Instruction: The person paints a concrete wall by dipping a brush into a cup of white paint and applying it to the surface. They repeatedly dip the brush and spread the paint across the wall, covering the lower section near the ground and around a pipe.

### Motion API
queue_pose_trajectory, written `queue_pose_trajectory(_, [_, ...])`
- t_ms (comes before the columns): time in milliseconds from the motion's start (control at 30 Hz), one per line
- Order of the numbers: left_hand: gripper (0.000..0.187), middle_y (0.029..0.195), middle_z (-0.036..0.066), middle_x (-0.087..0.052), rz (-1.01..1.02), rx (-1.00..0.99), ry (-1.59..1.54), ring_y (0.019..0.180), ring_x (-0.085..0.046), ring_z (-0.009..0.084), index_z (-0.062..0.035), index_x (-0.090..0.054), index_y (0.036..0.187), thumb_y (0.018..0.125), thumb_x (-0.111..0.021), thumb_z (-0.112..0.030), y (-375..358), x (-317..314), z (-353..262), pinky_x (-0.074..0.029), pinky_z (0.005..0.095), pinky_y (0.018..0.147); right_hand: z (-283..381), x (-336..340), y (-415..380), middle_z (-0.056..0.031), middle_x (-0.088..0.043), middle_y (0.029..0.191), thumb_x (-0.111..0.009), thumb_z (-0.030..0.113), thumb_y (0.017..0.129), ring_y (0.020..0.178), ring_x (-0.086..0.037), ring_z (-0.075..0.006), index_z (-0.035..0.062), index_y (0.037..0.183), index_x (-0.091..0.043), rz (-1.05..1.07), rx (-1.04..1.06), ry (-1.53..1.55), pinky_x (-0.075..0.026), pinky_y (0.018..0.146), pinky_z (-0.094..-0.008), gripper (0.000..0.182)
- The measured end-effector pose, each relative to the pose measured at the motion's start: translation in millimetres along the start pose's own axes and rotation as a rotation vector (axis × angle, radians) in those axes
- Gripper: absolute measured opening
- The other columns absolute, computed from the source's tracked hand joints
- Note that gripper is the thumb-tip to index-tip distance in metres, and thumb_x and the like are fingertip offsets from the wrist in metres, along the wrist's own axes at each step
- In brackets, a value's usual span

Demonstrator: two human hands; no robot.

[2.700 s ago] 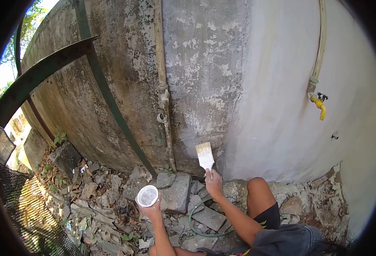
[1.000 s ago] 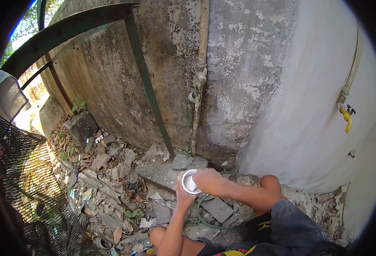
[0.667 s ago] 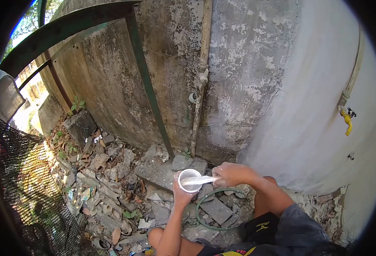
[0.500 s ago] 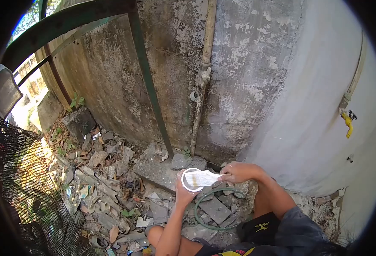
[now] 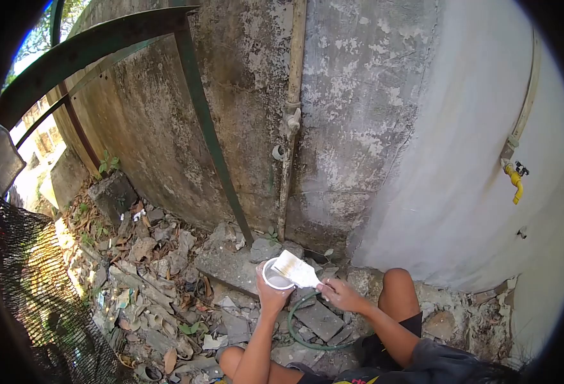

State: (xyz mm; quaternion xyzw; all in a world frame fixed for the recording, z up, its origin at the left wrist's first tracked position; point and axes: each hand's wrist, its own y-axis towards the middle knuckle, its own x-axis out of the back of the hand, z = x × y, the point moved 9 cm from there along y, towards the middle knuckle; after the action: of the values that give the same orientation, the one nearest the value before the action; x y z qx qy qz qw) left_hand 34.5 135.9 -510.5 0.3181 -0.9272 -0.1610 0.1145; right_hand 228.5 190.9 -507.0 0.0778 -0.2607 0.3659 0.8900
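Observation:
My left hand (image 5: 270, 296) is wrapped round a small white tub (image 5: 267, 274), its open top facing up toward me. Pale liquid or residue shows inside. With my right hand (image 5: 341, 296) I grip the handle of a wide white paintbrush (image 5: 301, 272). The brush head overlaps the tub's far right rim in this view, bristles pointing up and left. White smears mark the brush and the fingers of my right hand.
Ahead stands a stained, peeling wall (image 5: 339, 153) with a vertical pipe (image 5: 294, 64); a smooth whitish section (image 5: 448, 160) carries a yellow tap (image 5: 516, 185). Green metal framing (image 5: 208, 128) crosses at left. Rubble (image 5: 160, 281), a green hose (image 5: 294, 336) and black netting (image 5: 57, 301) lie around.
The brush has tilted from lying nearly level across the tub to slanting up-left, and my right hand has dropped lower. The view has shifted slightly to the right.

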Motion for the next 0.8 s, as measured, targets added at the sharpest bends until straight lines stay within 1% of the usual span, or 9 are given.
queue_pose_trajectory(100, [0.083, 0.111, 0.011, -0.055, -0.050, 0.057, -0.055, 0.105, -0.056, 0.0239, -0.0029, -0.042, 0.120, 0.049, -0.084, -0.008, 0.6, -0.4, 4.1, -0.044, 0.0351, 0.092, -3.3, -8.5, -5.9, -0.0005, -0.051, 0.062, -0.050, 0.030, 0.097, 0.054, -0.049, -0.0086, 0.0030, 0.086, -0.055, -0.125, -0.026, 0.143, -0.040, 0.051, -0.0267, 0.029])
queue_pose_trajectory(233, [0.083, 0.109, 0.011, -0.056, -0.092, 0.058, -0.041, 0.103, -0.057, 0.0237, -0.0033, -0.042, 0.118, 0.049, -0.086, -0.010, 2.8, -2.5, 18.2, -0.044, 0.0353, 0.092, 1.7, 1.1, -0.3, 0.0006, -0.050, 0.063, -0.051, 0.026, 0.097, 0.050, -0.046, -0.0073, 0.0035, 0.092, -0.054, -0.373, 0.076, 0.197, -0.038, 0.047, -0.0251, 0.023])
queue_pose_trajectory(333, [0.082, 0.107, 0.011, -0.057, -0.094, 0.063, -0.038, 0.101, -0.057, 0.0231, -0.0034, -0.043, 0.117, 0.049, -0.088, -0.011, 1.5, -0.9, 9.0, -0.045, 0.0347, 0.091, -15.8, 16.5, 11.9, -0.0003, -0.051, 0.064, -0.050, 0.025, 0.097, 0.051, -0.047, -0.0069, 0.0028, 0.093, -0.054, -0.502, 0.026, 0.295, -0.038, 0.047, -0.0249, 0.023])
queue_pose_trajectory(433, [0.081, 0.107, 0.011, -0.057, -0.104, 0.046, -0.054, 0.101, -0.057, 0.0227, -0.0034, -0.043, 0.117, 0.050, -0.088, -0.011, 1.8, -0.8, 13.4, -0.045, 0.0346, 0.091, -16.2, 48.8, 16.3, -0.0117, -0.061, 0.071, -0.050, 0.023, 0.096, 0.063, -0.060, -0.0202, -0.0016, 0.099, -0.054, -0.661, -0.024, 0.190, -0.045, 0.059, -0.0337, 0.025])
queue_pose_trajectory(467, [0.081, 0.106, 0.011, -0.057, -0.100, 0.074, -0.106, 0.101, -0.058, 0.0226, -0.0034, -0.043, 0.117, 0.051, -0.088, -0.010, 1.5, -1.5, 13.7, -0.045, 0.0347, 0.091, -8.3, 60.4, 16.5, -0.0159, -0.062, 0.073, -0.050, 0.023, 0.096, 0.066, -0.062, -0.0278, -0.0021, 0.098, -0.054, -0.738, -0.007, 0.151, -0.046, 0.062, -0.0383, 0.026])
queue_pose_trajectory(567, [0.081, 0.108, 0.011, -0.056, -0.092, 0.080, -0.095, 0.103, -0.057, 0.0229, -0.0033, -0.042, 0.119, 0.051, -0.086, -0.007, 1.6, 0.2, 13.4, -0.044, 0.0349, 0.093, -10.2, 81.7, 16.8, -0.0201, -0.062, 0.077, -0.050, 0.024, 0.095, 0.071, -0.061, -0.0368, -0.0027, 0.097, -0.055, -0.975, 0.000, -0.049, -0.047, 0.065, -0.0427, 0.027])
queue_pose_trajectory(600, [0.082, 0.109, 0.011, -0.056, -0.091, 0.075, -0.090, 0.104, -0.056, 0.0231, -0.0031, -0.041, 0.120, 0.051, -0.085, -0.006, 0.7, 0.3, 11.8, -0.043, 0.0349, 0.093, -35.6, 80.8, 18.0, -0.0245, -0.062, 0.082, -0.051, 0.025, 0.094, 0.075, -0.059, -0.0444, -0.0045, 0.095, -0.055, -1.056, -0.065, -0.080, -0.046, 0.071, -0.0474, 0.029])
queue_pose_trajectory(700, [0.084, 0.112, 0.011, -0.055, -0.087, 0.068, -0.097, 0.106, -0.055, 0.0237, -0.0028, -0.040, 0.123, 0.051, -0.083, -0.003, 2.1, 2.6, 10.0, -0.042, 0.0351, 0.095, -80.8, 49.1, 11.4, -0.0231, -0.061, 0.081, -0.050, 0.024, 0.094, 0.071, -0.062, -0.0389, -0.0054, 0.094, -0.055, -1.000, -0.260, -0.272, -0.048, 0.059, -0.0456, 0.030])
queue_pose_trajectory(800, [0.084, 0.112, 0.011, -0.054, -0.085, 0.089, -0.124, 0.107, -0.054, 0.0238, -0.0025, -0.039, 0.123, 0.050, -0.082, -0.001, 1.8, 2.7, 15.0, -0.041, 0.0351, 0.096, -156.3, -0.7, 12.9, -0.0180, -0.061, 0.078, -0.050, 0.024, 0.095, 0.061, -0.063, -0.0291, -0.0056, 0.092, -0.055, -0.814, -0.583, 0.428, -0.045, 0.041, -0.0402, 0.030])
